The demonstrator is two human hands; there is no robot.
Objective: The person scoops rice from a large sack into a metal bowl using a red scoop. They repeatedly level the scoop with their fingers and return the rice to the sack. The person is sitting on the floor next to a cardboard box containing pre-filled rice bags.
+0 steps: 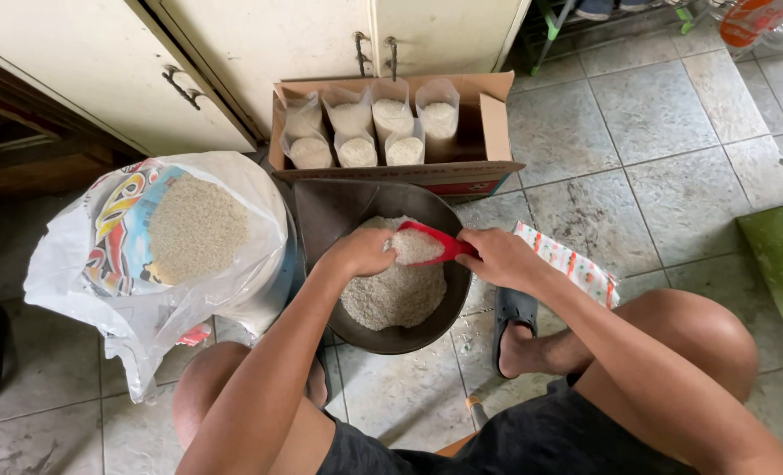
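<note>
Two hands meet over a dark round basin (pixel 462 290) of rice (pixel 391 295) standing on the tiled floor (pixel 655 158) between the person's knees. The right hand (pixel 501 258) is closed around the handle of a red scoop (pixel 435 239), which is heaped with grain and held just above the pile. The left hand (pixel 361 252) is curled at the scoop's open end, its fingers touching the heap; whether it pinches anything I cannot tell. To do this well, it seems best to keep the scoop level and directly over the basin so that loose grains fall back in, and to sweep the excess off with a light, flat stroke of the left fingers instead of pressing down. Behind the basin a cardboard box (pixel 495 123) holds seven clear bags of rice (pixel 391 119) standing upright and still open at the top. At the left, touching the basin's side, a large white sack (pixel 75 264) lies open with more rice showing. A folded patterned cloth (pixel 576 264) lies just beside the right wrist.
</note>
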